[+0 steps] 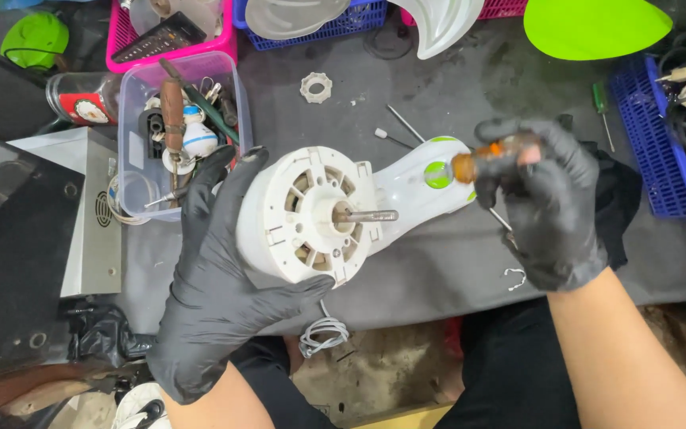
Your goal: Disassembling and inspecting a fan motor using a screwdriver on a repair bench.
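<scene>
Fingers of the gloved left hand (216,270) spread wide and wrap the white fan motor housing (305,214), cupping its round rim from the left, with the steel shaft (368,215) pointing toward the camera. Just beyond, the gloved right hand (548,202) curls tight around an orange-handled screwdriver (487,159), held over the housing's white neck beside a green button (437,174). Farther back on the grey workbench (454,87) stand a clear plastic box of tools (188,119) and a white plastic ring nut (316,86).
</scene>
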